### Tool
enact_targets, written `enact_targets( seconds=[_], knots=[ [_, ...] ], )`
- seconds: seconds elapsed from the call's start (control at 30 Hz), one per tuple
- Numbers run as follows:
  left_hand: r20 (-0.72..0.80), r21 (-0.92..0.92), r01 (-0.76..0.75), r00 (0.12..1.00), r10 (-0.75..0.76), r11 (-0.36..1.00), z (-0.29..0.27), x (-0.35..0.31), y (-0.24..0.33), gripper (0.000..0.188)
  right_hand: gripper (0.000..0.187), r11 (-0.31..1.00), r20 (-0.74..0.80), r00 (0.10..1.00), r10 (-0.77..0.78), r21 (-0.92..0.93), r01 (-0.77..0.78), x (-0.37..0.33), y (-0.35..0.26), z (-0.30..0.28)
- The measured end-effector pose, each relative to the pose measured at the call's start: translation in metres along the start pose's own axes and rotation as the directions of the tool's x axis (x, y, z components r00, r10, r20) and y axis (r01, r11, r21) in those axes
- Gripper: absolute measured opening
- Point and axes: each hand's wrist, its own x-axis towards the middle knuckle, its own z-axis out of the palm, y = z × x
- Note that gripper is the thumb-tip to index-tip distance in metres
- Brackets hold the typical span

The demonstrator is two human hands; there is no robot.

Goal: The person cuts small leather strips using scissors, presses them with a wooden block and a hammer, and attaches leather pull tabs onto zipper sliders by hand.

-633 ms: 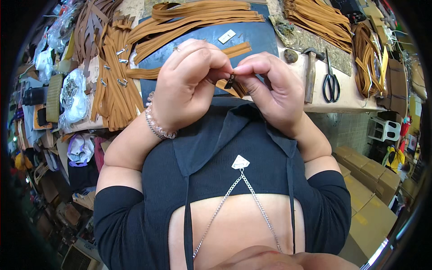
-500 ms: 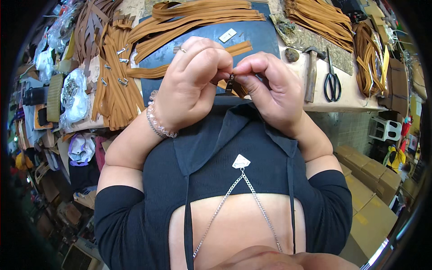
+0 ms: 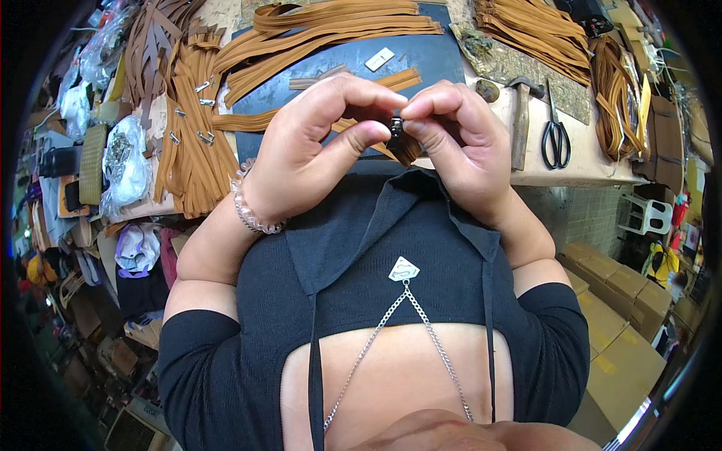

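My right hand [image 3: 465, 146] pinches the end of a brown zipper [image 3: 407, 150] between thumb and forefinger, above the table's front edge. A dark metal zipper slider [image 3: 395, 128] sits at that end, and the brown tape curls down below it. My left hand [image 3: 312, 143] is beside it, thumb and forefinger apart in a C shape. Its thumb tip is close to the slider; whether it touches I cannot tell. Behind my hands, brown zipper strips [image 3: 398, 80] and a greyish strip [image 3: 317, 77] lie on a dark mat [image 3: 338, 56].
Bundles of brown zippers [image 3: 331, 30] lie at the back; more zippers [image 3: 192, 135] with metal sliders hang at the left, beside a plastic bag [image 3: 124, 161]. A hammer [image 3: 520, 120], black scissors [image 3: 555, 143] and a stone [image 3: 487, 91] lie at the right. A small white block [image 3: 380, 59] rests on the mat.
My left thumb and forefinger have parted from their pinch, and that hand has turned and shifted slightly left. The slider end has turned in my right hand. The greyish strip is now uncovered.
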Motion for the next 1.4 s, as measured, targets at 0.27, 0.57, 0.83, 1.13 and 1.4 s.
enact_targets(
  seconds=[0.27,0.57,0.83,1.13,1.4],
  knots=[
    [-0.072,0.207,-0.226,0.967,0.245,0.952,-0.001,-0.001,0.007,0.030,0.027,0.940,0.065,0.938,-0.342,0.004,0.342,-0.001,0.004,-0.003],
    [0.061,0.381,-0.520,0.839,0.540,0.765,-0.005,0.000,0.008,0.033,0.033,0.878,0.234,0.873,-0.427,-0.122,0.462,-0.001,-0.004,-0.017],
    [0.125,0.446,-0.512,0.848,0.516,0.734,-0.008,-0.001,0.015,0.031,0.029,0.826,0.212,0.837,-0.504,-0.165,0.539,0.003,-0.007,-0.014],
    [0.033,0.464,-0.455,0.866,0.499,0.760,-0.002,0.003,0.008,0.029,0.028,0.883,0.201,0.899,-0.388,-0.200,0.426,0.006,-0.008,-0.007],
    [0.092,0.455,-0.349,0.933,0.347,0.819,-0.002,0.006,0.007,0.035,0.031,0.905,0.221,0.933,-0.285,-0.259,0.338,0.009,-0.011,-0.004]
  ],
)
